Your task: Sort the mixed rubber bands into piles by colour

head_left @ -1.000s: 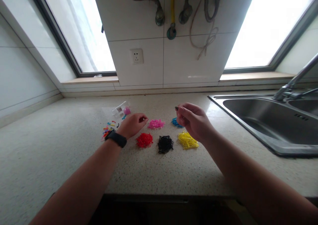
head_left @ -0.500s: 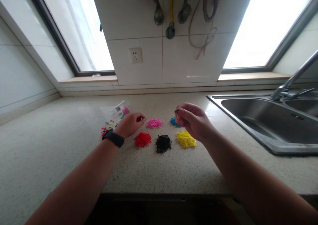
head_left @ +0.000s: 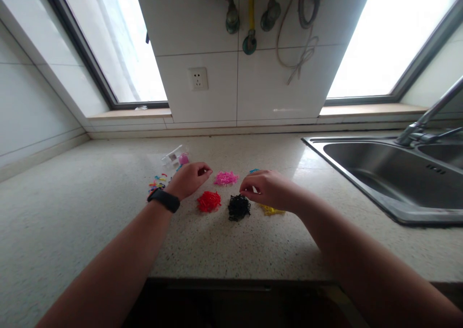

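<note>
My left hand [head_left: 190,177], with a black band on its wrist, is closed in a pinch left of the pink pile [head_left: 226,178]; what it holds, if anything, is too small to make out. My right hand [head_left: 267,188] reaches over the black pile [head_left: 239,208] of small strip-like pieces, thumb and fingertips pinched at its upper edge. Below the left hand lies a red pile [head_left: 209,201]. The right hand partly covers a yellow pile [head_left: 272,210] and a blue pile [head_left: 254,171].
Mixed coloured pieces [head_left: 157,181] lie beside the left wrist. Behind them a clear plastic box [head_left: 176,155] holds something pink. A steel sink [head_left: 376,173] with a faucet [head_left: 412,132] is at the right. The counter's front edge [head_left: 238,280] runs below the piles.
My right hand has come down and left, from above the blue and yellow piles to the black pile. The dark bit seen in its fingers earlier no longer shows. My left hand stays nearly still.
</note>
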Motion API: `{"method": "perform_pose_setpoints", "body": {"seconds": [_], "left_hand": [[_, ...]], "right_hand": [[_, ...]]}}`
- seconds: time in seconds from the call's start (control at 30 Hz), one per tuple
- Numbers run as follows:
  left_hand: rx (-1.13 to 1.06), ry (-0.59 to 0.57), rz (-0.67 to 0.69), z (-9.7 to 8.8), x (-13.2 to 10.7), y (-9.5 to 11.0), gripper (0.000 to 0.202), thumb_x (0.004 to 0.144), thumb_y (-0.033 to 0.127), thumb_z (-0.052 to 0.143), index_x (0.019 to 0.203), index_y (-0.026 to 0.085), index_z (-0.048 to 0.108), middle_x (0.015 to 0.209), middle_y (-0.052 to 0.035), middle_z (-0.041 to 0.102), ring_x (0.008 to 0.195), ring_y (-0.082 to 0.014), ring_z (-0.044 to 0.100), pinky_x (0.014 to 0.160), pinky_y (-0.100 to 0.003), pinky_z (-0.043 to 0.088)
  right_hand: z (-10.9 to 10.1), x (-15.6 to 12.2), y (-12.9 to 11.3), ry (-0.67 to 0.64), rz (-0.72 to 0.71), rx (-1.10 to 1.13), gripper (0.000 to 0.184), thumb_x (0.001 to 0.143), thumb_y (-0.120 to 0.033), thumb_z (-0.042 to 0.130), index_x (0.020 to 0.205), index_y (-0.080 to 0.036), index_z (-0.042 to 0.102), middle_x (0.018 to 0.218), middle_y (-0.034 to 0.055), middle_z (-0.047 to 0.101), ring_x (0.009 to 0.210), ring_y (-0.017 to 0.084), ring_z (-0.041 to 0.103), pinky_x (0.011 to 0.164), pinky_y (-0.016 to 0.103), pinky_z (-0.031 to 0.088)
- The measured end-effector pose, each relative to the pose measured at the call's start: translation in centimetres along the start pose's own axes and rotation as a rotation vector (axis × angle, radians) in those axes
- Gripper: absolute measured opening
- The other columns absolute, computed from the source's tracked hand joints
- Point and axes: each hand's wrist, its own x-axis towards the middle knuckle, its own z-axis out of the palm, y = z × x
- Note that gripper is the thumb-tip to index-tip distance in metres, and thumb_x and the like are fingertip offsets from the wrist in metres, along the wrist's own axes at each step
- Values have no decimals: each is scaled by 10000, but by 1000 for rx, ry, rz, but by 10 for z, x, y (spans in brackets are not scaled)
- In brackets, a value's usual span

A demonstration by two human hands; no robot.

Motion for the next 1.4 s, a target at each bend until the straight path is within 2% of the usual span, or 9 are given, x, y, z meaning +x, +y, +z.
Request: {"method": "perform_pose_setpoints", "body": {"seconds": [0.2,0.4,0.63,0.87,1.0,1.13,1.23,1.4], "left_hand": [[-1,-11,13,0,0,0,270,917,374,568,925,172,746,752,-45,721,659,-154,616,628,-279,425],[2,-24,15,1,0,-1,278,920,380,566,928,168,745,768,-47,725,678,-156,626,632,-274,429],[15,-54,48,1,-1,0,298,933,391,553,949,169,751,810,-67,733,723,-170,636,685,-286,441],[-13,-69,77,-5,-3,4,297,936,391,557,944,165,749,769,-55,715,687,-158,608,661,-281,420],[-52,-41,90,-17,-5,-2,282,938,378,558,952,171,749,773,-44,709,679,-147,584,649,-275,413],[-45,84,64,-35,-8,-16,266,930,362,565,933,169,748,791,-41,712,681,-137,570,669,-271,423],[-31,145,16,-52,-13,-30,274,927,369,560,984,175,745,837,-41,730,713,-139,598,695,-267,436],[86,92,-131,-79,-23,-66,331,906,444,556,958,182,751,801,-43,736,693,-151,615,651,-261,428]], "right_hand": [[5,1,-2,-45,-30,42,82,880,-214,654,893,-226,734,830,23,719,733,141,607,665,263,379],[-1,0,-3,-124,40,-27,135,930,-254,598,944,-210,726,875,40,728,777,149,618,686,269,378],[-3,-1,0,-134,67,-37,151,941,-274,578,943,-209,714,871,36,723,765,144,612,671,271,370],[-3,-1,3,-114,64,-17,163,947,-268,562,935,-205,712,859,29,717,731,130,594,658,271,357],[-2,0,3,-84,79,15,178,947,-280,562,932,-200,720,809,18,703,682,120,569,644,271,354],[1,2,3,-52,89,66,174,938,-278,570,941,-201,725,767,5,678,655,113,547,625,265,357],[2,2,3,-10,98,85,192,944,-298,566,924,-194,726,743,6,662,635,110,537,618,260,367],[2,1,6,23,104,39,216,952,-330,551,918,-199,719,743,11,663,630,117,549,614,260,382]]}}
